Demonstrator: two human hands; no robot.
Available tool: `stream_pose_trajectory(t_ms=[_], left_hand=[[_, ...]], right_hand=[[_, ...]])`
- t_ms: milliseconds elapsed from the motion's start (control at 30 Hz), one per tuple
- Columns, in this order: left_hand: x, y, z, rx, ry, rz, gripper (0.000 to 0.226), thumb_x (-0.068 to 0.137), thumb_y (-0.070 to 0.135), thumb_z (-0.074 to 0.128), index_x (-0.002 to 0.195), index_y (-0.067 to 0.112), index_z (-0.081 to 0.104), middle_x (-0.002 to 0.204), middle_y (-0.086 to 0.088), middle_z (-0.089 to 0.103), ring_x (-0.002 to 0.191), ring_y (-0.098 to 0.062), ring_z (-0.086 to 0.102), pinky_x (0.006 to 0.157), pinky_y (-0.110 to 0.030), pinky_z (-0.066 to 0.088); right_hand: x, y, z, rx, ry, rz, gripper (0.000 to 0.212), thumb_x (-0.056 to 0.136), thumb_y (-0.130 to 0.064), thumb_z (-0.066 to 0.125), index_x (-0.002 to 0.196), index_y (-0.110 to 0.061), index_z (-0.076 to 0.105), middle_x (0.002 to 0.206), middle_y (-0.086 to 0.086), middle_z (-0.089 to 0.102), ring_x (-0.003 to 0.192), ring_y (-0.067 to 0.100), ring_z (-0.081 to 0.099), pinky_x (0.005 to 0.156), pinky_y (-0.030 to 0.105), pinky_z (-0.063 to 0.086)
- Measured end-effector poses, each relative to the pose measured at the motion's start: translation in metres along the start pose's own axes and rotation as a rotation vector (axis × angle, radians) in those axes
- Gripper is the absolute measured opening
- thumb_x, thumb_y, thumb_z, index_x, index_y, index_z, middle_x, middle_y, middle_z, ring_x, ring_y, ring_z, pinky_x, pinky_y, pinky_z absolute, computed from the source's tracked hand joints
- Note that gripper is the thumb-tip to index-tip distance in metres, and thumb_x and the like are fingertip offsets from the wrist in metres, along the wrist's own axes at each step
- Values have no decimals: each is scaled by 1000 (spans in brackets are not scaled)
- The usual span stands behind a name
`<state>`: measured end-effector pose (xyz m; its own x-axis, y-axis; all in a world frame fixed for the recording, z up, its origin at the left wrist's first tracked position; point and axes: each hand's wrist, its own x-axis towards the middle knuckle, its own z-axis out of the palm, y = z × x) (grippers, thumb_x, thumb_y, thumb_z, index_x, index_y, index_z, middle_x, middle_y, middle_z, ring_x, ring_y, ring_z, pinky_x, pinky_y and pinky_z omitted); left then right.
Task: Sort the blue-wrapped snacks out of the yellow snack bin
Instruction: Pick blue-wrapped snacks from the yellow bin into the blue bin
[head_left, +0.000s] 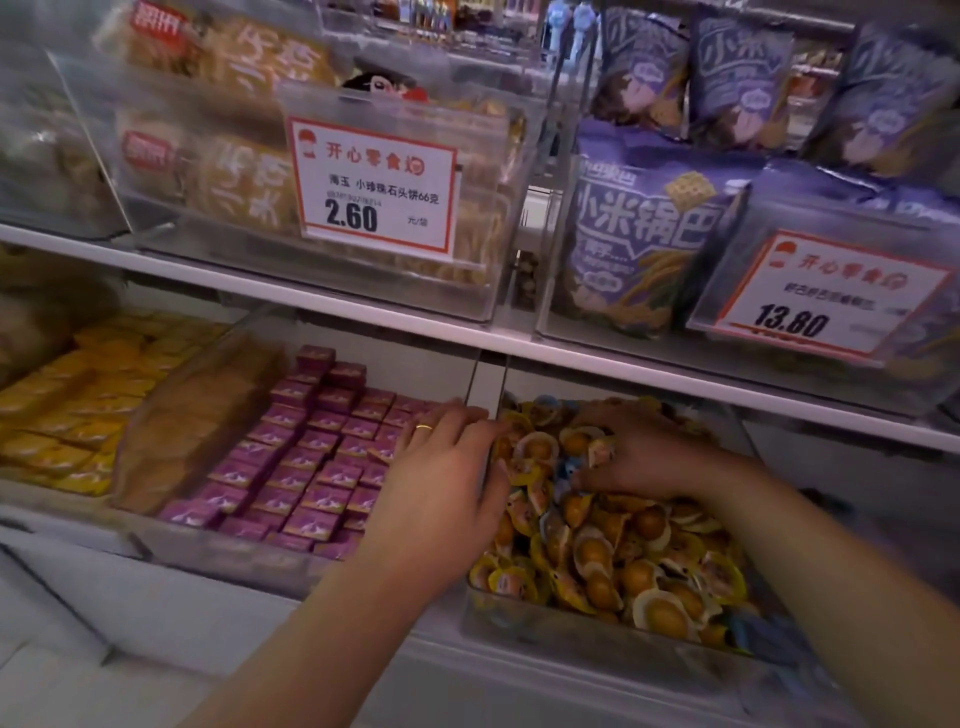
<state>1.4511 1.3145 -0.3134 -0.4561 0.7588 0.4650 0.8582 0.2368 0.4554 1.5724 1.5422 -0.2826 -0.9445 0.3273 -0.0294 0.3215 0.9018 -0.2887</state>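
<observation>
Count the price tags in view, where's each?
2. One price tag, marked 2.60, hangs on the clear bin of tan snack bags, upper shelf, centre. The other, marked 13.80, hangs on the bin of purple bags at right. More may sit outside the frame.

right hand (631, 457) fingertips: buried among the yellow snacks (613, 551); what they pinch cannot be told
blue-wrapped snack (566, 474): only a sliver shows beside the right hand's fingers, at frame centre
left hand (441, 483): covers part of the yellow snack bin (519, 618) left wall
purple boxes (306, 457): print too blurred to read
right price tag (826, 296): small text smeared
purple bags (644, 228): upper-right ones cut by the frame edge
lower-left corner: blurred white surface, unidentifiable
</observation>
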Motion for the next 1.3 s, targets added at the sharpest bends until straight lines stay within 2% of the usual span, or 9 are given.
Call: stream_pose_trajectory(t_ms=[100,200,367,567,767,900,1100,1233,1300], left_hand=[[-2,13,0,107,106,104,27,88,19,55,113,19,66,129,-3,59,138,-29,41,111,-53,34],[-7,39,11,29,85,234,29,89,21,50,114,21,64,127,0,57,126,-23,51,103,-46,42],[-14,60,41,-263,-94,46,47,93,45,51,138,38,39,134,14,46,113,-9,54,87,-25,48],[-3,51,52,-496,-116,-78,59,83,38,73,136,44,47,132,19,59,118,-2,57,97,-27,48],[-1,50,52,-460,-132,-19,71,80,39,76,134,61,36,129,32,45,103,2,60,81,-15,51],[-3,52,54,-417,-130,18,56,78,37,80,125,47,52,124,31,39,109,4,53,81,2,38],[0,54,48,-336,4,-26,30,93,36,64,122,30,61,124,16,53,104,-1,56,84,-16,47],[5,55,46,-570,-4,-273,23,99,35,55,121,35,58,100,16,64,88,-3,62,69,-13,46],[8,56,46,-641,-20,-325,21,100,33,53,120,36,57,104,13,67,91,-1,63,75,-21,53]], right_hand=[[-15,-2,4,135,92,44,43,65,-46,85,103,-44,65,113,-19,58,105,-3,55,84,8,41],[-32,-7,2,365,151,77,38,66,-42,89,96,-46,67,107,-19,63,97,-9,59,80,9,45],[-57,-8,1,935,199,175,44,65,-24,88,105,-17,72,108,10,74,103,28,69,91,41,55],[-68,-19,9,1034,200,127,43,68,-19,82,110,-22,72,106,5,75,98,17,71,83,29,55],[-74,-18,11,962,173,170,39,75,-21,83,111,-30,72,107,-1,75,102,18,71,85,29,57],[-70,-21,13,940,182,250,40,78,-20,84,115,-29,70,107,-5,75,102,14,70,86,30,56],[-76,-19,10,1184,72,248,54,71,-24,86,122,-19,67,117,5,73,109,20,69,92,31,55],[-75,-17,7,1391,196,464,38,70,-10,78,108,-6,70,99,19,75,82,26,75,65,30,59],[-74,-16,6,1425,202,521,24,82,-2,71,106,-2,70,99,22,75,80,30,75,60,31,60]])
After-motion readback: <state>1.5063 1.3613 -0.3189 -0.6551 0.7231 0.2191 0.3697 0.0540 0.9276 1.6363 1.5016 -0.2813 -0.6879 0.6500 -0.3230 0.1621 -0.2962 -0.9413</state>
